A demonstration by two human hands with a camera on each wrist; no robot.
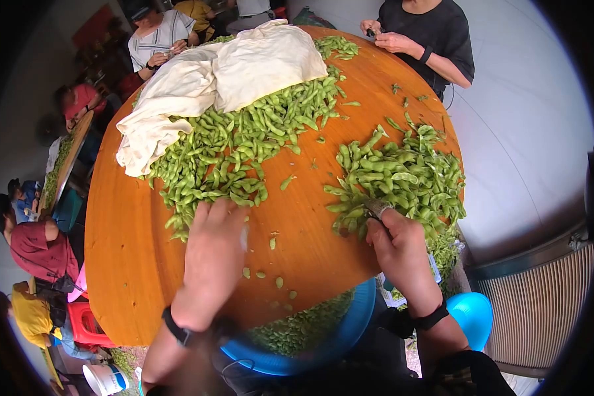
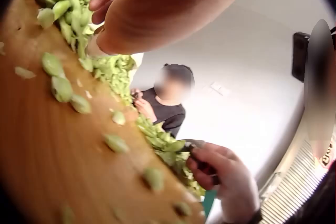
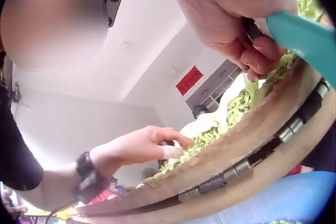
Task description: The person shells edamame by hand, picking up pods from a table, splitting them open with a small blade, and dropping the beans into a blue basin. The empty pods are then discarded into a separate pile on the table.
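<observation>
Green soybean pods (image 1: 244,142) lie in a broad heap across the round wooden table (image 1: 132,251), the heap running from the table's centre toward 11 o'clock, where a cream cloth (image 1: 224,72) covers part of it. The left hand (image 1: 214,247) reaches flat over the tabletop at about 6 o'clock, palm down, its fingers stretched and touching the near edge of that heap; the left wrist view shows the fingertips bent lightly down onto the pods. A second pile of pods (image 1: 402,175) sits at 3 o'clock. The right hand (image 1: 399,247) rests at the near edge of this pile, fingers curled round a pair of scissors (image 1: 376,208) whose metal tip pokes into the pods; the right wrist view shows a teal handle in the closed fist. Small cut bits (image 1: 270,264) are scattered on the bare wood between the two hands. A blue basin (image 1: 350,330) of trimmed pieces sits below the table edge at 6 o'clock.
</observation>
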